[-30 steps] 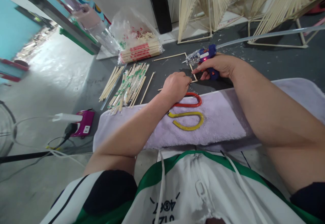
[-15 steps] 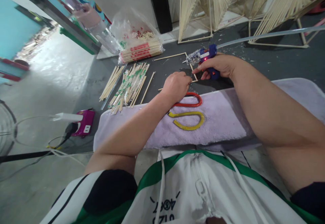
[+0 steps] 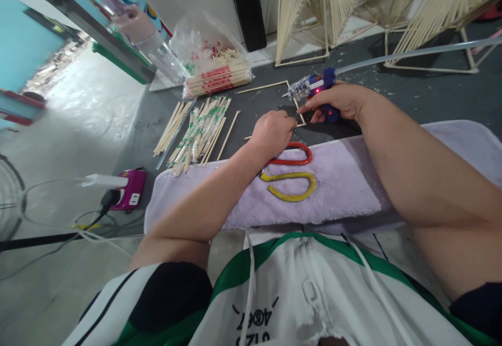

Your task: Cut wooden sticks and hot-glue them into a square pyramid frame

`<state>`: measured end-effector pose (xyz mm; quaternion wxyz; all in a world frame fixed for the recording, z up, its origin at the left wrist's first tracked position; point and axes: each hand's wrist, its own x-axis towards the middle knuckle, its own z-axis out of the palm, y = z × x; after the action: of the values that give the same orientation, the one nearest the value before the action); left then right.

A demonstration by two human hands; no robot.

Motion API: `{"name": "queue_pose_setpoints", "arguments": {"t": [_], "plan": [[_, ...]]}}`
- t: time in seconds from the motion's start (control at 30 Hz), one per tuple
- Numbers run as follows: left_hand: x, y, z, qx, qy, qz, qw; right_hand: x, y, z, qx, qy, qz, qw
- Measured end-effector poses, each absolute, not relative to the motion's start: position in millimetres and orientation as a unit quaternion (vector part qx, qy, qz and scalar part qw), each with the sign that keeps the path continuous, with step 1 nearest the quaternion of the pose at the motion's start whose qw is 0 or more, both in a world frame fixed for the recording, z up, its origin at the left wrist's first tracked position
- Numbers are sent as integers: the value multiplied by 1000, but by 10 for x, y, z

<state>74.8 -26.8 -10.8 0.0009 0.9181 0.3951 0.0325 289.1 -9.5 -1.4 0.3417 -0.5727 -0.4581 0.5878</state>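
My right hand [image 3: 341, 101] is closed round a blue hot glue gun [image 3: 322, 85], its nozzle pointing left and a red light lit on its side. A clear glue stick [image 3: 415, 54] runs out of the gun's back. Under the nozzle lies an open frame of thin wooden sticks [image 3: 262, 88] on the dark table; the right index finger is at its short side. My left hand [image 3: 273, 130] is closed at the frame's near stick, fingertips mostly hidden. Just below it, scissors [image 3: 292, 185] with one red and one yellow handle rest on a lilac towel [image 3: 337, 194].
Left of the hands lie wrapped and loose chopsticks [image 3: 204, 131]. Behind them are a bagged chopstick bundle [image 3: 219, 80], a bottle [image 3: 145, 35] and a leaning black phone [image 3: 248, 11]. Stick structures [image 3: 301, 27] stand at the back right. A pink power socket [image 3: 133, 190] sits at the left edge.
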Motion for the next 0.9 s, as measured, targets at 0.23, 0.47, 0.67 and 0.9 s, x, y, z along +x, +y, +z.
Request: {"name": "queue_pose_setpoints", "arguments": {"t": [0.23,0.47,0.67,0.9], "plan": [[738,-255,-137,919,392,44,2,2895,-88,-22,-565,-465,590,341],[740,-256,-117,916,399,37,9,2907,-56,-58,-578,-462,583,336],[760,-281,-91,910,414,25,7,2952,-42,-56,-553,-456,610,340],[443,-260,352,886,459,58,16,3075,-19,-29,-505,-381,657,410]]}}
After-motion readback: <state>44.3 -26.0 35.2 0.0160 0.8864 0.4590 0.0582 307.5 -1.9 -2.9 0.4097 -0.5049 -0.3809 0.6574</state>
